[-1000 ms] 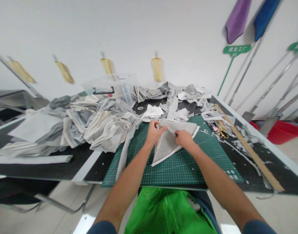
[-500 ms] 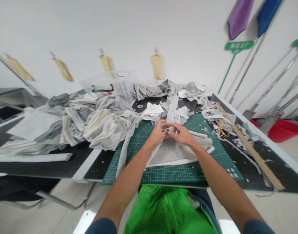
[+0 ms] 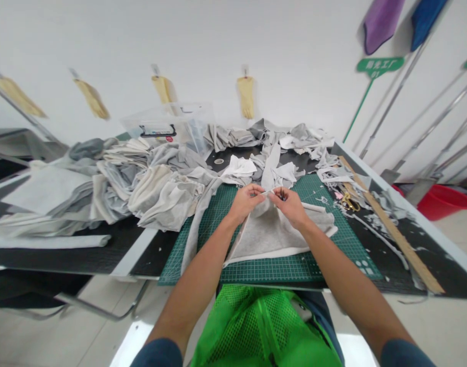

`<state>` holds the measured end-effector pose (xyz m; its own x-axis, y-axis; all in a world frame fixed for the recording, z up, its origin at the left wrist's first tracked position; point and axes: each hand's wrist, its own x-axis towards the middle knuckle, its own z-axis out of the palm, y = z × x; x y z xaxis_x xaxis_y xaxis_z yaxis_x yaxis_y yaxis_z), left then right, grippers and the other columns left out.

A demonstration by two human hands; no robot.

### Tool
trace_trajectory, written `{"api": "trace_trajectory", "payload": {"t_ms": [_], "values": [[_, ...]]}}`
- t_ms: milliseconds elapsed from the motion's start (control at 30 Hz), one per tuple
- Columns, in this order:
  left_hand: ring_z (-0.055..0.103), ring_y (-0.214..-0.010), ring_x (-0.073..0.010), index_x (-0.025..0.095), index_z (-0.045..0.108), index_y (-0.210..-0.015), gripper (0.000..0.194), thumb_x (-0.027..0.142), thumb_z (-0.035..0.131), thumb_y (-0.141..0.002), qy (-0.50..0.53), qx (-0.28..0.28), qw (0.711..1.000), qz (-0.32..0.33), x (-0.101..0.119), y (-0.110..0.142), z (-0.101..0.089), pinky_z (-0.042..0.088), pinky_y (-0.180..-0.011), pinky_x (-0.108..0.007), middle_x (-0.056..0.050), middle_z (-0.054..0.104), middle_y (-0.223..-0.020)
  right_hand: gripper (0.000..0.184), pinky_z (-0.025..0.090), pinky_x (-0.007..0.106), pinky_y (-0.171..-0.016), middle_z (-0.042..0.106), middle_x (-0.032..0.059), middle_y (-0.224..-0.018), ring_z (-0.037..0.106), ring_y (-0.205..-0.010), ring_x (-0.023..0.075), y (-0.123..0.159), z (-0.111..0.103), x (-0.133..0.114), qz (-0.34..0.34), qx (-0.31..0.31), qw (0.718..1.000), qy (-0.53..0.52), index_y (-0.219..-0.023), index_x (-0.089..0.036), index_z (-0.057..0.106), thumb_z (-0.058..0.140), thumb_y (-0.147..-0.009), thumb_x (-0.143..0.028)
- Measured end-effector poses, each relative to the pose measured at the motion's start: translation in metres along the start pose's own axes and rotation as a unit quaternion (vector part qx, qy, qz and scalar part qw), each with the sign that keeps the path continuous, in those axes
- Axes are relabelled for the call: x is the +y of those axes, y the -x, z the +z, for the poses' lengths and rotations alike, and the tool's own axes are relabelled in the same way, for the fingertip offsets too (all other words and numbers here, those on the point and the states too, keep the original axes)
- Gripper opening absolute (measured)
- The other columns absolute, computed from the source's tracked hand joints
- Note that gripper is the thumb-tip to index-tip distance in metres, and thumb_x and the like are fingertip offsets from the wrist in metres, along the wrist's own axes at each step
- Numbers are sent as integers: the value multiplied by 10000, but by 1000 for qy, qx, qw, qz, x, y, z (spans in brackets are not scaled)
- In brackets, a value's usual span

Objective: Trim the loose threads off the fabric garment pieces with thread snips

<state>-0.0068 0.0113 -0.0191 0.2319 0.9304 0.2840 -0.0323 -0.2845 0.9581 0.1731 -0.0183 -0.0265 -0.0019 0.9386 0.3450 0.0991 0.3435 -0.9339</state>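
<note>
A light grey piece of fabric (image 3: 271, 234) lies partly on the green cutting mat (image 3: 256, 275), its far edge lifted into a peak. My left hand (image 3: 247, 203) pinches that edge between thumb and fingers. Close beside it, my right hand (image 3: 289, 205) pinches the same edge, the two sets of fingertips nearly touching. A small dark object shows in the right fingers, too small to name. The fabric's near edge, with a white border, rests flat on the mat. A long grey strip (image 3: 195, 224) lies along the mat's left side.
Piles of grey and cream cloth (image 3: 164, 199) cover the left. Scraps (image 3: 271, 168) lie beyond the mat. Gold-handled scissors (image 3: 350, 202) and a wooden ruler (image 3: 394, 229) lie right. A clear plastic box (image 3: 172, 125) stands behind; a red bucket (image 3: 443, 201) is beyond the table's right edge.
My fingers have shifted from bunching the fabric to pinching its edge between the fingertips, drawing it straighter into a peak. The camera view has tilted slightly.
</note>
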Motion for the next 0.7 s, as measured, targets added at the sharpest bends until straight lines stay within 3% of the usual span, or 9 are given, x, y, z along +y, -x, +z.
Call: {"api": "trace_trajectory", "payload": {"t_ms": [133, 300, 467, 567, 700], "values": [[534, -584, -105, 158, 748, -949, 284, 272, 805, -696, -6, -20, 999, -27, 3, 2, -1, 382, -572, -241, 9, 663, -708, 438, 308, 248, -520, 500, -45, -623, 405, -555, 104, 2, 2, -1, 52, -39, 996, -61, -804, -198, 647, 729, -840, -627], [578, -628, -124, 157, 767, -910, 275, 338, 834, -714, -2, -13, 1000, -20, 2, 3, -1, 420, -597, -249, -11, 695, -741, 487, 286, 241, -471, 475, -62, -585, 393, -509, 99, 5, 8, -5, 81, -72, 987, -117, -795, -219, 589, 737, -808, -683], [577, -647, -126, 150, 769, -801, 177, 299, 812, -716, -15, -7, 1000, -15, 9, 5, 0, 427, -628, -251, -16, 701, -725, 450, 355, 247, -505, 545, -53, -614, 477, -523, 116, 8, 10, -5, 36, -44, 998, -41, -911, -229, 635, 721, -830, -664], [587, -686, -132, 151, 763, -775, 139, 280, 786, -729, -29, -16, 999, -4, 14, 5, 0, 445, -679, -260, -16, 702, -737, 412, 360, 250, -538, 576, -30, -652, 491, -571, 118, 8, 9, -5, -6, -21, 1000, -15, -878, -214, 668, 741, -834, -617], [579, -707, -131, 157, 721, -743, 150, 290, 787, -725, -29, -28, 999, 1, 18, 6, 1, 460, -719, -265, -6, 684, -742, 429, 298, 251, -503, 538, -29, -614, 421, -538, 105, 7, 8, -8, 41, -10, 997, -67, -789, -199, 664, 764, -812, -615]]}}
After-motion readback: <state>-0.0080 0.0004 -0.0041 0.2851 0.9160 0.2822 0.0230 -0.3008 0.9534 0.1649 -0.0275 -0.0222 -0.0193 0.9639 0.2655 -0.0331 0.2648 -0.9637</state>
